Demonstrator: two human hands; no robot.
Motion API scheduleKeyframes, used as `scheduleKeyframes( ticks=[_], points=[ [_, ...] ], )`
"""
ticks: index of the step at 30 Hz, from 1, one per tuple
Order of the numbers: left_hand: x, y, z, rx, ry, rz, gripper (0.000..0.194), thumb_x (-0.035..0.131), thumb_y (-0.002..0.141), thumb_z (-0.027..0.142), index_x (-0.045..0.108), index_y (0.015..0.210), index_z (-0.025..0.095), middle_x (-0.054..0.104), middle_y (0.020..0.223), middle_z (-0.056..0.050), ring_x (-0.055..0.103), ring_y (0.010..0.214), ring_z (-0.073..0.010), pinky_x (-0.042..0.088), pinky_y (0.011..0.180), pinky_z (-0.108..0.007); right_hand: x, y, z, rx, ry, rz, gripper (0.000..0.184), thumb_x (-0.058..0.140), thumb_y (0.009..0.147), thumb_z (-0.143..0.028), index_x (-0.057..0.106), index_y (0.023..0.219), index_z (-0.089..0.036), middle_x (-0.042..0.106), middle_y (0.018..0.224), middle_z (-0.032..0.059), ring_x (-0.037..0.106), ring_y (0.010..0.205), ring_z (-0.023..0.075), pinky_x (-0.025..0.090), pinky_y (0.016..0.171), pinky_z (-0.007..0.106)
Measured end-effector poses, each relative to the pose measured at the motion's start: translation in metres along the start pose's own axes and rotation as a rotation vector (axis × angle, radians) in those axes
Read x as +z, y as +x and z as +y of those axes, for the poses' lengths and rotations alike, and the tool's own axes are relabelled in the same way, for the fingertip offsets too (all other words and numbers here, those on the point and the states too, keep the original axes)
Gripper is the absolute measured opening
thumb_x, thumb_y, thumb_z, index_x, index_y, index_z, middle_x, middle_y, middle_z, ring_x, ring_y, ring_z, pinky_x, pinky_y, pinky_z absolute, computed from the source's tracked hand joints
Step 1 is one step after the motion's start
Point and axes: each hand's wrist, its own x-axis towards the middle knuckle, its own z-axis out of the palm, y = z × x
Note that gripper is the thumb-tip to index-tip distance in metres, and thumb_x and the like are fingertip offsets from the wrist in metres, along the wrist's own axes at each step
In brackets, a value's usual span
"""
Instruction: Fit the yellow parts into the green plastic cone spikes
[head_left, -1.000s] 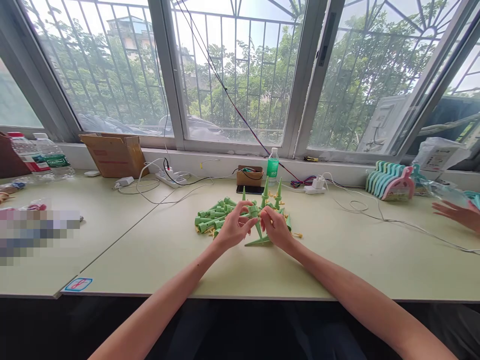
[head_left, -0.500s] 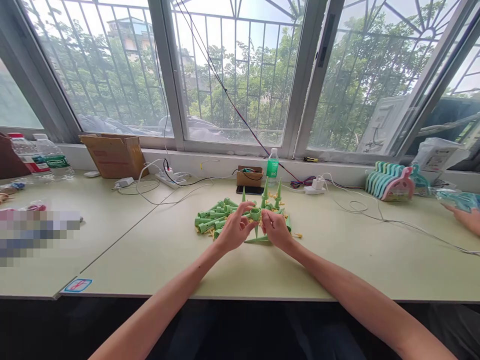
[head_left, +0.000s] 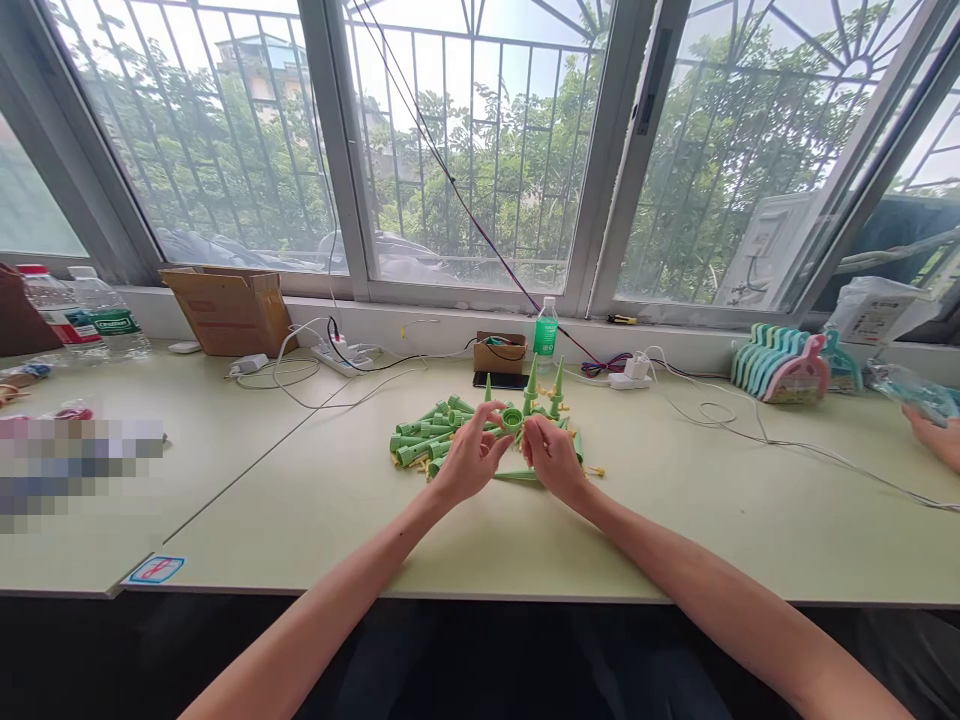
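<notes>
Over the front of a pile, my left hand [head_left: 472, 455] has its thumb and fingers curled around a green plastic watering spike [head_left: 512, 420]. The spike's round socket faces me and its point is hidden. My right hand [head_left: 553, 455] is closed, fingertips pinched against the right side of that socket; whatever they hold is hidden. Around both hands lie several more green spikes [head_left: 424, 450] with small yellow valves. A few stand point up, among them a tall upright spike [head_left: 531, 385] just behind my hands. One yellow valve [head_left: 596, 471] lies right of my right hand.
At the back are a cardboard box [head_left: 229, 312], a small box [head_left: 500, 350], a phone [head_left: 501, 381], a green-labelled bottle [head_left: 546, 332] and white cables [head_left: 757, 430]. Pastel hangers [head_left: 787, 365] stand at right, near another person's hand [head_left: 932, 435]. Water bottles [head_left: 112, 320] stand far left.
The held spike has tilted, so its socket opens more toward me and its point below no longer shows. My hands stay almost in place. The other person's hand has shifted slightly right.
</notes>
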Motion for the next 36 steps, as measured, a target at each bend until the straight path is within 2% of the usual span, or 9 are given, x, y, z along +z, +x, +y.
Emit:
scheduleKeyframes(
  ticks=[6,14,21,27,36],
  points=[
    [0.0,0.002,0.0,-0.066,-0.176,-0.037,0.035,0.049,0.091,0.043,0.042,0.118,0.023,0.056,0.075,0.003,0.049,0.043,-0.0055,0.04,0.039,-0.016,-0.002,0.001,-0.001,-0.01,0.014,-0.006,0.046,0.03,0.099,-0.053,0.044,0.068,-0.021,0.051,0.056,-0.0018,0.047,0.049,0.0109,0.039,0.054,0.023],
    [-0.003,0.007,0.007,-0.244,-0.484,-0.073,0.045,0.041,0.092,0.055,0.04,0.12,0.02,0.057,0.059,0.004,0.054,0.038,-0.0116,0.041,0.033,-0.02,-0.003,-0.001,-0.005,-0.064,0.049,-0.101,0.042,0.035,0.097,-0.052,0.049,0.072,-0.021,0.055,0.061,0.0001,0.051,0.052,0.0119,0.04,0.054,0.024],
    [-0.005,0.007,0.012,-0.273,-0.535,-0.107,0.046,0.042,0.091,0.058,0.041,0.117,0.02,0.057,0.059,0.004,0.055,0.039,-0.0124,0.042,0.035,-0.021,-0.002,-0.001,-0.001,-0.08,0.106,-0.18,0.041,0.035,0.097,-0.053,0.05,0.077,-0.02,0.06,0.072,0.002,0.053,0.054,0.0108,0.042,0.053,0.023],
    [-0.006,0.005,0.013,-0.269,-0.493,-0.095,0.049,0.049,0.088,0.056,0.041,0.12,0.02,0.053,0.058,0.006,0.055,0.04,-0.0116,0.044,0.036,-0.021,-0.001,-0.001,0.005,-0.053,0.086,-0.205,0.036,0.031,0.098,-0.051,0.046,0.082,-0.021,0.057,0.063,-0.0014,0.05,0.049,0.01,0.041,0.052,0.023],
    [-0.006,0.003,0.009,-0.209,-0.467,-0.092,0.044,0.052,0.088,0.053,0.041,0.114,0.021,0.052,0.073,0.004,0.056,0.043,-0.0089,0.044,0.038,-0.02,-0.001,-0.001,0.008,-0.006,0.13,-0.25,0.033,0.03,0.098,-0.05,0.041,0.085,-0.022,0.051,0.054,-0.0059,0.045,0.041,0.0088,0.038,0.047,0.021]
  ],
)
